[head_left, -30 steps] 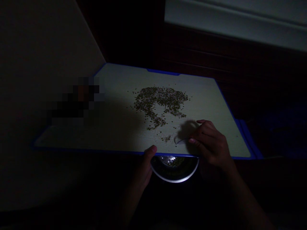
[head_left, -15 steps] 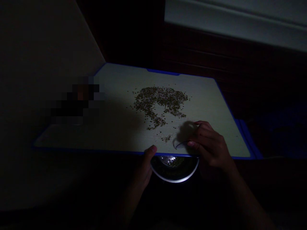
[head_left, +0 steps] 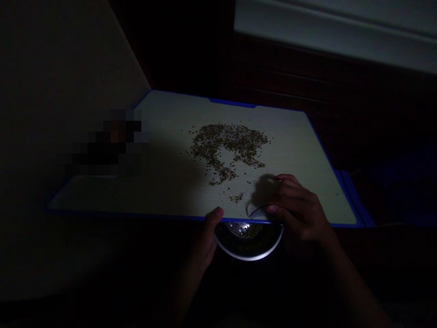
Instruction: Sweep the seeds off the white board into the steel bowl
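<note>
Small brown-green seeds (head_left: pixel 228 136) lie scattered in a curved patch on a pale board (head_left: pixel 290 136) with blue edging. My left hand (head_left: pixel 210 239) is at the board's near edge, its thumb over the top and its other fingers hidden below. My right hand (head_left: pixel 300 207) pinches a thin, clear piece with a curved edge (head_left: pixel 258 212), held against the board beside the near edge. Below that edge, between my hands, is a shiny metal bowl (head_left: pixel 251 258) with similar seeds inside. The board hides the bowl's far part.
A pale wall or panel (head_left: pixel 61 54) rises at the left. A light ledge (head_left: pixel 324 32) crosses the upper right. Something blue (head_left: pixel 355 196) shows by the board's right side. A blurred-out patch covers part of the board's left. The surroundings are very dark.
My right hand has drawn the clear piece slightly towards me, down to the near edge. The left hand, the board and the main seed patch look unmoved.
</note>
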Demonstrator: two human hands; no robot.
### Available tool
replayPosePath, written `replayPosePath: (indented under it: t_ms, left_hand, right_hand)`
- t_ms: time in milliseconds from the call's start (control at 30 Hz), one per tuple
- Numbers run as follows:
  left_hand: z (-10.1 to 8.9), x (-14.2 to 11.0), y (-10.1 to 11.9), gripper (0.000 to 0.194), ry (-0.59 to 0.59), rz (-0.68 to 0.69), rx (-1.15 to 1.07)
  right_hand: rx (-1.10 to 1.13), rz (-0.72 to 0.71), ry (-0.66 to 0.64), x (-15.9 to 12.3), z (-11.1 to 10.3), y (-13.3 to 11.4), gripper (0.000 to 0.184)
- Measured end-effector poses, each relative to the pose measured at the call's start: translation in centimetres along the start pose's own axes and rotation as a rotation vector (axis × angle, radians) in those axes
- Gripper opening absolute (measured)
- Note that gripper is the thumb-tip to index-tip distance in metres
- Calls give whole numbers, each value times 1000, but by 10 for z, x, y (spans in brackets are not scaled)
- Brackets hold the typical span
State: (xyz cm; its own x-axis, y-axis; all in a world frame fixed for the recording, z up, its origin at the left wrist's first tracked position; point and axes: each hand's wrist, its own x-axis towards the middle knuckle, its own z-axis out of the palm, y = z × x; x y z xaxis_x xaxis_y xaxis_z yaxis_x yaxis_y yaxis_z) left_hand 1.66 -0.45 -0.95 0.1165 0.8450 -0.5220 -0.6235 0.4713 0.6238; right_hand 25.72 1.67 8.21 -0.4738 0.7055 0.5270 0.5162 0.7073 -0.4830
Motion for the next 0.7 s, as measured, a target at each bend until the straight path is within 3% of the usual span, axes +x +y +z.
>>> replayPosePath:
  t_ms: [400,700]
  left_hand:
    - [-1,1,-1,39,42,-12,30]
    - [-1,0,0,38,8,-16,37]
  right_hand:
    - [20,-9,-20,-1,-1,-2,12]
    - [35,-15,-23,-2,-1,0,11]
